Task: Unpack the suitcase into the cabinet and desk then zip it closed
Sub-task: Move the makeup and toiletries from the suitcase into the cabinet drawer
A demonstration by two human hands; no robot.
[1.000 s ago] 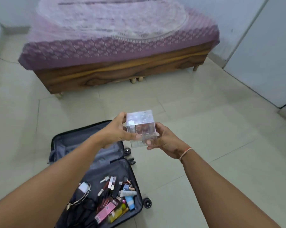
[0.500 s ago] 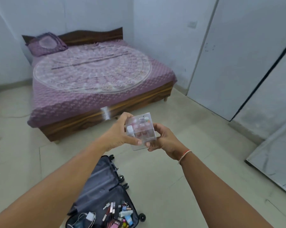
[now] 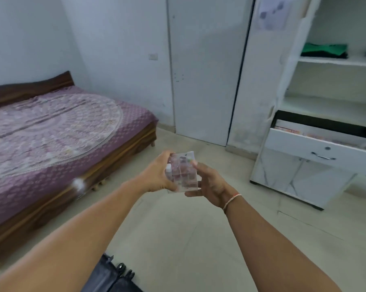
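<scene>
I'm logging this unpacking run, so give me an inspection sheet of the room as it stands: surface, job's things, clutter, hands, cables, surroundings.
Surface: pale tiled floor, bare where visible.
Job's things: clear plastic box held in the air; suitcase only partly in view at the bottom edge; white cabinet open, drawer pulled out.
Clutter: green folded cloth on a cabinet shelf.
Hands: left hand and right hand both grip the box.
Cables: nothing seen.
Surroundings: bed with purple cover at left; white walls; closed door.
</scene>
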